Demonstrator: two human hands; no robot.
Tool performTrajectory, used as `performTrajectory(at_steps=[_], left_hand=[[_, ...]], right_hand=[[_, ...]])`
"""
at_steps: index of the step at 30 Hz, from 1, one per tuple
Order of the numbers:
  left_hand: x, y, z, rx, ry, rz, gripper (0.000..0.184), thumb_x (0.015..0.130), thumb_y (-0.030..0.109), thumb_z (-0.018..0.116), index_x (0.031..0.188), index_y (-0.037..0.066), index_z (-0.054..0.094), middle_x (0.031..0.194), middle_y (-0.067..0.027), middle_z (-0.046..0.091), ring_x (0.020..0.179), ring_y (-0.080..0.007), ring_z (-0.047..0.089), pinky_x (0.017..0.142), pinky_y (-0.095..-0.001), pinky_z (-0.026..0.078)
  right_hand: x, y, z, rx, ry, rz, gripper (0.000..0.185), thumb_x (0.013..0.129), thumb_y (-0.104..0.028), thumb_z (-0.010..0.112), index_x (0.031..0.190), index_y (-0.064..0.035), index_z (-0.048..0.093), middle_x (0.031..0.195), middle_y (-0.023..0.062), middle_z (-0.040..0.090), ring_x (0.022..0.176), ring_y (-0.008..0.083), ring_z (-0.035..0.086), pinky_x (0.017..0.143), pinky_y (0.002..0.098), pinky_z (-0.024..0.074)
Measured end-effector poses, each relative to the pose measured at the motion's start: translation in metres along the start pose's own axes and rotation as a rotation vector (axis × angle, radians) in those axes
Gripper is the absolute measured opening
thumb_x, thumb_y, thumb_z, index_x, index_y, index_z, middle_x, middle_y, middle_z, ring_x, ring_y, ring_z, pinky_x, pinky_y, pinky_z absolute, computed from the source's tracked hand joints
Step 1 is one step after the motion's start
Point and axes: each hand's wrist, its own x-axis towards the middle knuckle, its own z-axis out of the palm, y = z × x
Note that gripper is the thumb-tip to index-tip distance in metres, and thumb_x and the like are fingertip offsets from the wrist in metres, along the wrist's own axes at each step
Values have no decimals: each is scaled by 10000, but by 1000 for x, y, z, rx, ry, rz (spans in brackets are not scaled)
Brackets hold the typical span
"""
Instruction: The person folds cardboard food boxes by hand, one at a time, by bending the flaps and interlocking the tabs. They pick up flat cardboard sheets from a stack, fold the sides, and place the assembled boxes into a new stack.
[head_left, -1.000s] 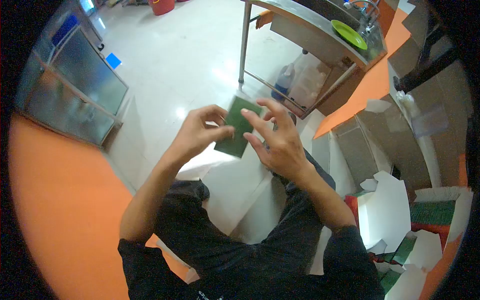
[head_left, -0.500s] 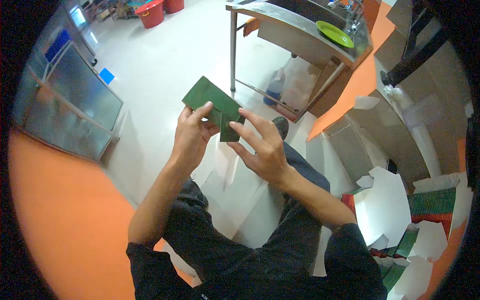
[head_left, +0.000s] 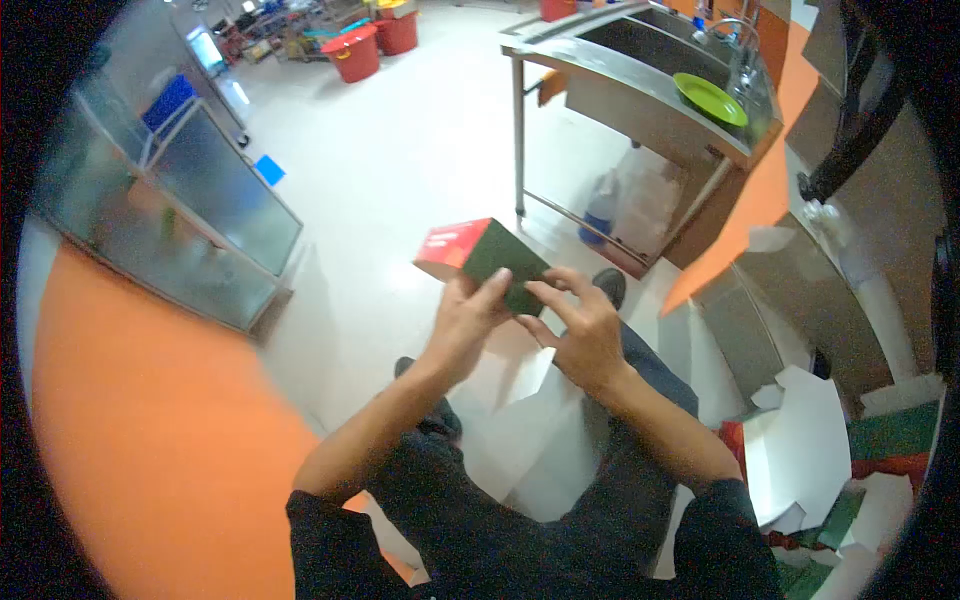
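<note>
A small cardboard box [head_left: 505, 255] is held up in front of me, between my two hands. One face is dark green, and a red face with small white lettering shows at its left. My left hand [head_left: 465, 325] grips the near left side, thumb on the green face. At the right end, my right hand [head_left: 585, 335] has its fingers closed around the box's edge. Below the hands a pale flap [head_left: 533, 375] shows; I cannot tell whether it belongs to the box. The far side of the box is hidden.
Several opened cartons with white flaps [head_left: 800, 450] stand at my right. Ahead is a metal sink [head_left: 560, 50] with a green plate [head_left: 710, 100] on its edge. A glass-panelled frame [head_left: 225, 190] stands left, by an orange surface [head_left: 150, 430]. Red tubs [head_left: 353, 55] are farther back.
The box has turned, so its red lettered face now shows beside the green one. Both hands moved right and lower in view, still on the box. The whole view has shifted too.
</note>
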Motion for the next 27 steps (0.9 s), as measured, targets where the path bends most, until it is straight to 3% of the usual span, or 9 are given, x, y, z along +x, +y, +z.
performTrajectory(at_steps=[3, 4, 8, 11, 15, 22, 27], left_hand=[[0, -3, 5, -39, -31, 4, 273, 932, 147, 482, 1138, -31, 508, 1074, -115, 587, 959, -203, 599, 849, -325, 504], [1, -5, 7, -35, -37, 13, 293, 935, 167, 487, 1141, -40, 519, 1075, -121, 595, 978, -199, 595, 868, -321, 493], [0, -3, 9, 48, -94, 62, 331, 937, 205, 496, 1154, -43, 525, 1091, -131, 598, 994, -193, 592, 902, -331, 473], [0, -2, 7, 60, -107, 0, 336, 939, 217, 490, 1154, -39, 522, 1090, -125, 599, 989, -194, 595, 910, -334, 467], [-2, 6, 3, 96, -57, -50, 357, 944, 241, 482, 1152, -48, 508, 1070, -131, 605, 981, -201, 602, 915, -342, 465], [-2, -4, 6, 287, -90, 95, 349, 947, 233, 479, 1041, -93, 559, 1001, -164, 625, 883, -202, 640, 832, -317, 512], [-1, -8, -7, 422, -96, 10, 349, 930, 275, 502, 1065, -42, 556, 985, -142, 623, 944, -208, 614, 842, -341, 506]], right_hand=[[1, -3, -2, 70, 62, 93, 392, 669, -194, 763, 1005, -89, 589, 1099, 128, 523, 852, 290, 590, 720, 385, 489], [2, -4, -5, 137, 53, 166, 455, 619, -159, 789, 1010, -96, 565, 1180, 149, 481, 940, 316, 563, 776, 406, 466], [12, 5, -17, -23, 118, -22, 400, 623, -155, 778, 944, -80, 551, 1268, 176, 444, 1130, 357, 456, 931, 460, 376], [12, 15, -15, 56, 42, -177, 354, 639, -148, 768, 910, -69, 555, 1245, 180, 467, 1132, 362, 464, 926, 451, 389], [7, 16, -13, 110, 44, -118, 303, 685, -201, 741, 893, -63, 568, 1204, 164, 508, 1082, 353, 511, 892, 446, 419], [4, 12, -17, 88, 100, -66, 287, 689, -188, 729, 900, -69, 574, 1131, 154, 533, 1027, 335, 540, 812, 424, 435], [4, 14, -13, 136, 129, -37, 330, 646, -146, 758, 918, -66, 589, 1155, 164, 528, 1026, 334, 541, 864, 413, 439]])
